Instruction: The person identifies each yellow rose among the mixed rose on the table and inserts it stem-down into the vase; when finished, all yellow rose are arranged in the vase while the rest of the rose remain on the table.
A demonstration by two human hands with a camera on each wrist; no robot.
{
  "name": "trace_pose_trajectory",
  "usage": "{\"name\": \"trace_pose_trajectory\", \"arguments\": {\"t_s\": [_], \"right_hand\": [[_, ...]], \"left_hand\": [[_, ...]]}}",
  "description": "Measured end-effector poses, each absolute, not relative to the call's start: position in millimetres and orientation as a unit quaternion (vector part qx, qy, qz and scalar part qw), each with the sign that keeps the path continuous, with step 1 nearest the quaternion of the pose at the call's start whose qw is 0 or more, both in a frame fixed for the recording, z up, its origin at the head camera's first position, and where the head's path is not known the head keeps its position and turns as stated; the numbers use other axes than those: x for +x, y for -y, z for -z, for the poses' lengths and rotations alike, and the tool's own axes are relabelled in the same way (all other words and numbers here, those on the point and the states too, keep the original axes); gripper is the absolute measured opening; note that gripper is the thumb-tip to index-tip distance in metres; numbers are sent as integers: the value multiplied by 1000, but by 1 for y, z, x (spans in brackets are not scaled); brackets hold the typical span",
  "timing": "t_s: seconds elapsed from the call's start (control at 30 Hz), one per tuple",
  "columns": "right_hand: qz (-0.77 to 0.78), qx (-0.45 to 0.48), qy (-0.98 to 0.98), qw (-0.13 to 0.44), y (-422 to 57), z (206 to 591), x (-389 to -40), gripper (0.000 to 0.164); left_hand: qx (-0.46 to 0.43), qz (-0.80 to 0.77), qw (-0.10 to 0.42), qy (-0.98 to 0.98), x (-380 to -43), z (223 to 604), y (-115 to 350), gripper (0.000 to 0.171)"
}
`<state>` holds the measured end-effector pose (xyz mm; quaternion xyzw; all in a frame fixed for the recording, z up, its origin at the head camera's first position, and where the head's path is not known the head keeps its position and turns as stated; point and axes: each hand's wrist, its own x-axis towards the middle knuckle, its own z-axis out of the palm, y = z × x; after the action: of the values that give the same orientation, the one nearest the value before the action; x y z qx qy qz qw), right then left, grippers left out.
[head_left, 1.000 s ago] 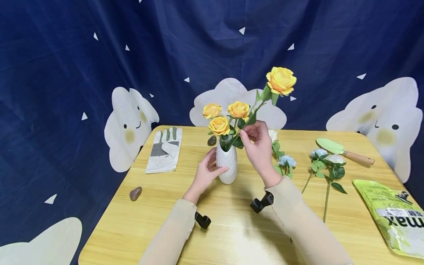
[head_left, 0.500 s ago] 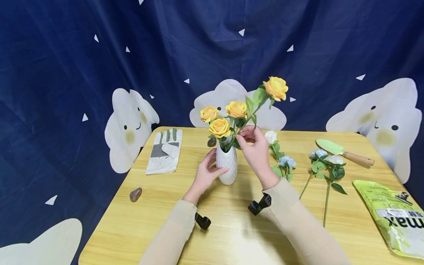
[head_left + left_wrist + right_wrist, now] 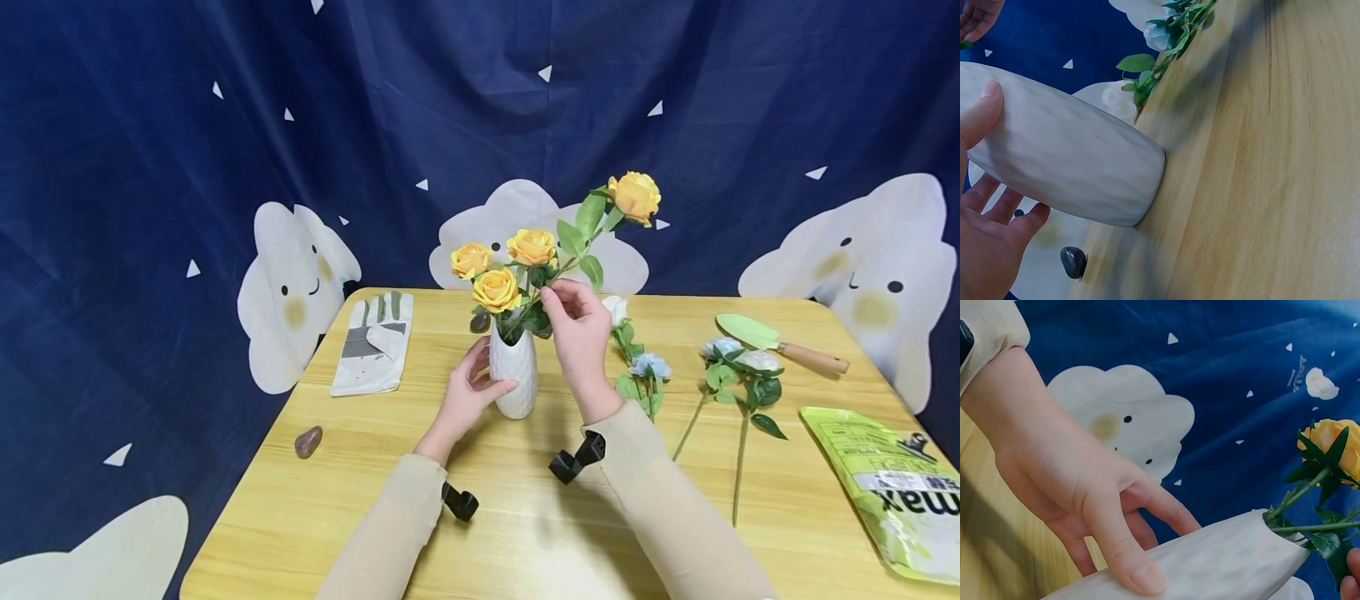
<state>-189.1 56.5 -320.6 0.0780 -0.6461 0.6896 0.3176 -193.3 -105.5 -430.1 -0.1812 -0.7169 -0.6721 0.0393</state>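
Note:
My left hand (image 3: 467,392) wraps round the body of a white textured vase (image 3: 515,379), thumb on the near side, fingers behind. The vase stands upright on the table, and in the left wrist view its base (image 3: 1141,194) meets the wood. Several yellow roses (image 3: 497,290) rise from its mouth. With thumb and fingertips, my right hand (image 3: 583,342) pinches the stem of another yellow rose (image 3: 635,198), which leans up to the right. The stem's lower end is hidden among leaves at the vase mouth (image 3: 1272,531), so I cannot tell how deep it sits.
White and pale-blue artificial roses (image 3: 649,365) lie on the wooden table (image 3: 525,517) to the right. Beyond them are a green trowel (image 3: 750,330) and a green-white bag (image 3: 885,492). A glove (image 3: 372,343) and brown stone (image 3: 308,442) lie left; a dark stone (image 3: 1074,262) sits behind the vase.
The rose in my right hand has come down somewhat and its leaves have turned. The right hand has shifted slightly. My left hand and the vase have stayed put.

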Motion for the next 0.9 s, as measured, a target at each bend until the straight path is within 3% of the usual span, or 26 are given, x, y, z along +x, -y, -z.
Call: {"name": "trace_pose_trajectory", "arguments": {"t_s": [0.77, 0.9], "right_hand": [[-610, 62, 726, 310, -68, 343, -188, 12], [-622, 34, 737, 262, -84, 342, -184, 19]], "left_hand": [[-176, 670, 37, 720, -194, 430, 106, 71], [-178, 672, 37, 718, -193, 431, 106, 71]]}}
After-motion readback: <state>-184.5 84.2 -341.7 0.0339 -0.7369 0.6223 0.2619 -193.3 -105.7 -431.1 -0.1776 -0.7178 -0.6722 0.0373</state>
